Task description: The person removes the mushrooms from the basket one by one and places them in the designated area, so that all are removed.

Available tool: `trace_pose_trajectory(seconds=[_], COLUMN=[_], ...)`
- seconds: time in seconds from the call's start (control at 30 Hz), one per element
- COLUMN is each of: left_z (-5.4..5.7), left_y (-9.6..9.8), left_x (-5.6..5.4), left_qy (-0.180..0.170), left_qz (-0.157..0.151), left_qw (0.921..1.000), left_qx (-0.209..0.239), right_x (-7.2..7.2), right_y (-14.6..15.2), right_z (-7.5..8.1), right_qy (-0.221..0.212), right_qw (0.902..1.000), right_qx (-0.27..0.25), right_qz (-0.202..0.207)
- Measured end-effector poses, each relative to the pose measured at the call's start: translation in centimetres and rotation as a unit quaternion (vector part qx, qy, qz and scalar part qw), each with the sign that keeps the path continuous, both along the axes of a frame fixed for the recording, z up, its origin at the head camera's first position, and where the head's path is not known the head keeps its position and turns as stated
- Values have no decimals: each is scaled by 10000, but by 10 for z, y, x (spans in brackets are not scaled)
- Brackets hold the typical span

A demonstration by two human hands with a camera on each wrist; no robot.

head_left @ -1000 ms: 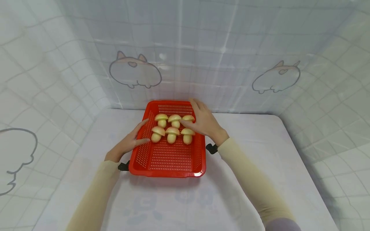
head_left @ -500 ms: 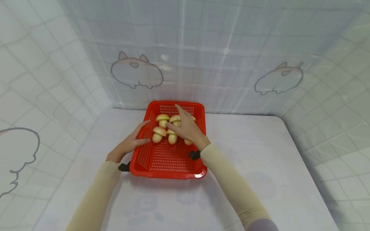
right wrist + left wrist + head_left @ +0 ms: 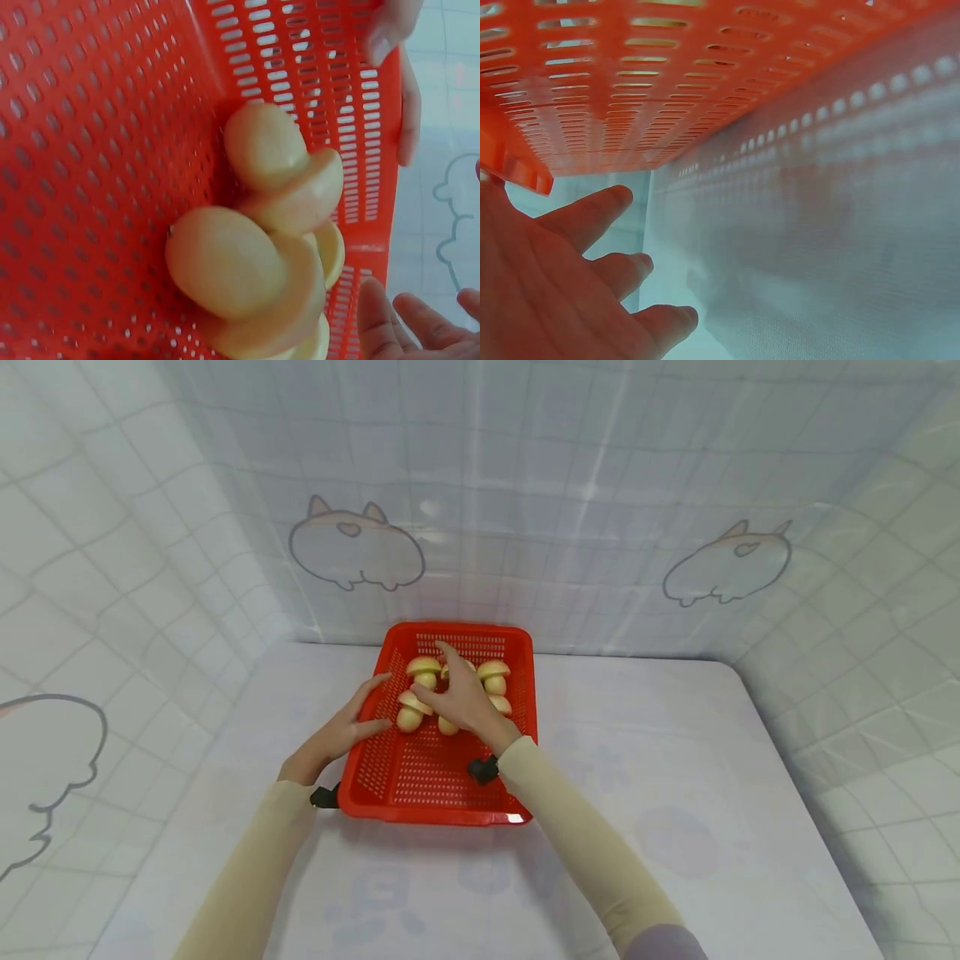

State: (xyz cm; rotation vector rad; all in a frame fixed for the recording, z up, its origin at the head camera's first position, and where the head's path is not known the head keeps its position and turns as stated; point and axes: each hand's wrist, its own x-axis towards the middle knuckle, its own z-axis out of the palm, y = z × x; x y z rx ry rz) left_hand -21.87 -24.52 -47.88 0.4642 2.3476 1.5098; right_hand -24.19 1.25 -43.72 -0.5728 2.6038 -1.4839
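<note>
A red plastic basket (image 3: 442, 817) with slotted walls holds several pale yellow mushroom-shaped pieces (image 3: 409, 720), laid in two rows toward its back. They have rounded stems and curved caps in the right wrist view, such as the stem (image 3: 221, 259). My left hand (image 3: 339, 729) holds the basket's left rim, thumb tip inside and index finger along the outside. Its other fingers stretch out beside the wall in the left wrist view. My right hand (image 3: 465, 700) hovers over the middle pieces with thumb and fingers apart, gripping none, and partly hides them.
A white cloth-covered table (image 3: 637, 760) lies under the basket. Just behind it hangs a gridded backdrop (image 3: 525, 552) with cartoon animals, and similar sheets rise on both sides. Black camera mounts (image 3: 482, 770) sit at my wrists.
My right hand has moved left from the right-hand pieces to above the middle of the group. The right-hand pieces now show more. My left hand and the basket stay in place.
</note>
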Motion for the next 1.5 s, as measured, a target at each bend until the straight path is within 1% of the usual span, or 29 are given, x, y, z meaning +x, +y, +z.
trace_pose_trajectory(seconds=[0.07, 0.2, 0.47, 0.63, 0.83, 1.03, 1.2, 1.27, 1.43, 1.5], left_z=[-1, -2, -2, -2, -1, -2, -3, -3, -3, -3], left_y=[-1, -2, -3, -3, -4, -4, -5, -5, -5, -4], left_x=[1, 2, 4, 3, 2, 1, 0, 1, 4, 5], left_qy=[-21, -85, -96, -154, -94, -40, 8, -29, -187, -183], left_qz=[2, 27, 5, 25, 20, 2, -24, -3, 83, 78], left_qw=[10000, 9999, 9999, 9998, 9998, 9998, 9998, 9998, 9996, 9996], left_qx=[38, 62, 109, 115, 163, 182, 176, 177, 183, 192], right_x=[1, 5, 8, 7, 6, 5, 6, 6, 7, 7], right_y=[-4, -9, -13, -15, -17, -19, -23, -24, -24, -23], right_z=[-2, -7, -11, -13, -16, -18, -20, -21, -22, -23], right_qy=[-143, -342, -327, -306, -288, -83, 159, 217, 102, 86], right_qw=[9998, 9990, 9990, 9995, 9992, 9964, 9909, 9894, 9893, 9890], right_qx=[-140, -238, -232, -37, 254, 760, 1213, 1285, 1233, 1235], right_qz=[-40, -153, -181, -107, 106, 375, 565, 642, 767, 806])
